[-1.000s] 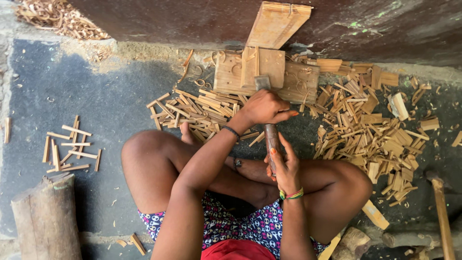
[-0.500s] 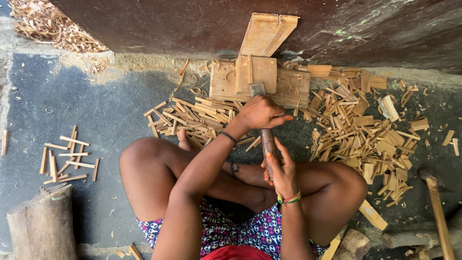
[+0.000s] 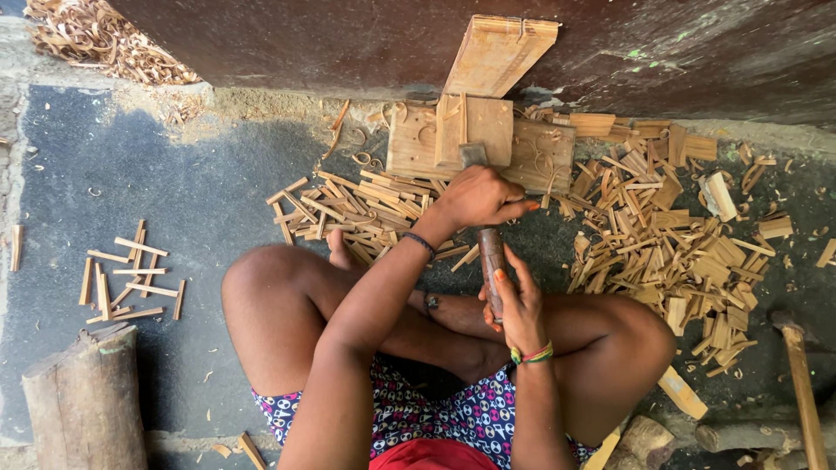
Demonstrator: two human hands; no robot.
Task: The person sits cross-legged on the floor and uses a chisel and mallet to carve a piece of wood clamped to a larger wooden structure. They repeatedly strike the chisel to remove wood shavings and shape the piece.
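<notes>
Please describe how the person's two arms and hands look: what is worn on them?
Both arms are bare, without sleeves. The left hand has a thin dark band on its wrist. The right hand has a bracelet of green, red and yellow beads. No gloves.

Log stump (image 3: 85, 396) bottom left (shavings pile (image 3: 96, 39) top left)

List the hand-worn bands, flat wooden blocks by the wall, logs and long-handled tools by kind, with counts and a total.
Wrist bands: 2, a dark one on the left hand and a multicoloured one on the right hand
Flat wooden blocks: 3
Log: 1
Long wooden handle: 1
Total: 7
</notes>
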